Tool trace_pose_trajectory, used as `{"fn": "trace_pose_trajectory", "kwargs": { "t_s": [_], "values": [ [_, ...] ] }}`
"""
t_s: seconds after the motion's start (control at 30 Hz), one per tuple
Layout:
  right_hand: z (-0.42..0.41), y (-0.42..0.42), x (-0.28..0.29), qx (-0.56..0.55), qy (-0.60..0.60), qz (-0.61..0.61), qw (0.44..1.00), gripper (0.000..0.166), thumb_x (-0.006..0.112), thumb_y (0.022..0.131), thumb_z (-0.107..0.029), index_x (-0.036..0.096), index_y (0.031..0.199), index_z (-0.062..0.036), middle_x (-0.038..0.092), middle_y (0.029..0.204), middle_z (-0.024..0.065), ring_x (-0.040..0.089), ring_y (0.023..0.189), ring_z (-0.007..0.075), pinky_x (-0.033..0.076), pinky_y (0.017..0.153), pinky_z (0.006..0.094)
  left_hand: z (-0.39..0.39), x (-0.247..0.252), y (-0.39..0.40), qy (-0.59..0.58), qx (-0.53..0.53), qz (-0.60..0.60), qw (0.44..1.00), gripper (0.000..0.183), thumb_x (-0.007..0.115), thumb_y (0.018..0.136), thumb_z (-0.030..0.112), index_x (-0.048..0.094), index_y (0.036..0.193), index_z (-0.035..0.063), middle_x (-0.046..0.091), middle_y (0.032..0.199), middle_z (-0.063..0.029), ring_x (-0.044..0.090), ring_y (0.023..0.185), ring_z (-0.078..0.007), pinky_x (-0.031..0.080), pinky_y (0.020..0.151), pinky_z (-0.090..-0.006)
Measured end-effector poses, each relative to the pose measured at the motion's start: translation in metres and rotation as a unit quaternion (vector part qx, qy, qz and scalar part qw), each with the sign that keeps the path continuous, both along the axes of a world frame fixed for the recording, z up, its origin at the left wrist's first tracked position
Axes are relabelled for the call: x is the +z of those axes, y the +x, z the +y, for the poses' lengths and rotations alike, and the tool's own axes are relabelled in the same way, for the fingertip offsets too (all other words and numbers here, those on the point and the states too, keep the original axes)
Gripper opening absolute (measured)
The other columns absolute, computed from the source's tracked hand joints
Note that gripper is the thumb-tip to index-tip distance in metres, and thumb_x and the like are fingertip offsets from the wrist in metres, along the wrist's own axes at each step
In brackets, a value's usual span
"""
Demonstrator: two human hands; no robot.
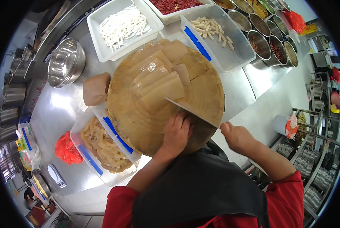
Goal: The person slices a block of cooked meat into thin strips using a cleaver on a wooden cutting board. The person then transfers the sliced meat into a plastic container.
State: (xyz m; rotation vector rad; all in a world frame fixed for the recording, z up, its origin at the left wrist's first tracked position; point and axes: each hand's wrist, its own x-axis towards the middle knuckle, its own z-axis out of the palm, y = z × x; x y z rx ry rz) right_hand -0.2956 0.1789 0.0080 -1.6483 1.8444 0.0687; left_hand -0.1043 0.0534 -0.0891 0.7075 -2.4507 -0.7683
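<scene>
My right hand [237, 138] grips the handle of a kitchen knife [192, 112], probably a cleaver, its blade seen almost edge-on over a round wooden chopping block [207, 82]. Close beside the blade, my left hand [176, 131] rests low on the block with its fingers curled. Whatever lies under those fingers is hidden. Overlapping translucent tan slabs of food [161, 88] fan out from the far edge of the block to its middle. The knife's tip is near the closest slab.
Left of the block are a brown lump [95, 89], steel bowls [66, 62], a plastic box of tan strips [104, 145], a red bag [68, 148] and a kitchen scale [56, 176]. Beyond stand a tub of white strands [94, 48], a box of pale sticks [235, 61] and several steel pots [259, 47].
</scene>
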Motion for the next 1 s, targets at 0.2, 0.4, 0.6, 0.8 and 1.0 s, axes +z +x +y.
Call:
{"fn": "trace_pose_trajectory", "kwargs": {
  "t_s": [0.2, 0.4, 0.6, 0.8, 1.0],
  "values": [
    [0.008, -0.003, 0.037, -0.022, 0.043, -0.018, 0.999, 0.016, 0.045, 0.085, -0.001, 0.041, 0.100, 0.0004, 0.054, 0.088, 0.0229, 0.058, 0.075, 0.0437, 0.048, 0.064, 0.0491, -0.001, -0.002, 0.009, -0.028, 0.004, 0.035, 0.999, 0.027, 0.067, 0.077, 0.007, 0.060, 0.102, -0.0015, 0.056, 0.110, -0.0182, 0.053, 0.104, -0.0365, 0.046, 0.090, -0.0420],
    [0.012, 0.014, 0.034, 0.002, 0.058, -0.013, 0.998, 0.021, 0.049, 0.082, 0.000, 0.039, 0.101, 0.0011, 0.054, 0.090, 0.0216, 0.059, 0.074, 0.0432, 0.049, 0.062, 0.0479, -0.003, -0.005, 0.009, -0.046, 0.010, 0.010, 0.999, 0.025, 0.065, 0.078, 0.007, 0.061, 0.101, -0.0017, 0.057, 0.109, -0.0176, 0.054, 0.104, -0.0361, 0.046, 0.089, -0.0419],
    [0.006, 0.016, 0.001, -0.030, 0.061, -0.003, 0.998, 0.019, 0.047, 0.084, -0.003, 0.039, 0.101, 0.0006, 0.056, 0.092, 0.0227, 0.059, 0.075, 0.0441, 0.049, 0.065, 0.0490, 0.003, -0.006, 0.008, -0.022, 0.002, 0.004, 1.000, 0.027, 0.065, 0.077, 0.007, 0.061, 0.103, -0.0016, 0.057, 0.108, -0.0165, 0.054, 0.103, -0.0334, 0.047, 0.088, -0.0405],
    [0.011, 0.007, 0.023, -0.053, 0.047, -0.033, 0.997, 0.013, 0.044, 0.087, -0.004, 0.040, 0.099, 0.0002, 0.056, 0.090, 0.0238, 0.058, 0.076, 0.0450, 0.048, 0.066, 0.0501, 0.001, -0.005, 0.014, -0.051, 0.009, 0.036, 0.998, 0.029, 0.067, 0.074, 0.007, 0.061, 0.100, -0.0019, 0.058, 0.105, -0.0164, 0.055, 0.102, -0.0341, 0.047, 0.089, -0.0401],
    [0.021, 0.025, 0.034, -0.033, 0.017, -0.063, 0.997, 0.014, 0.044, 0.084, -0.002, 0.039, 0.096, -0.0001, 0.053, 0.087, 0.0231, 0.058, 0.074, 0.0449, 0.047, 0.062, 0.0502, 0.000, -0.009, 0.018, -0.086, -0.001, 0.053, 0.995, 0.029, 0.067, 0.073, 0.007, 0.061, 0.099, -0.0025, 0.058, 0.103, -0.0168, 0.055, 0.101, -0.0341, 0.047, 0.089, -0.0405]
  ]
}}
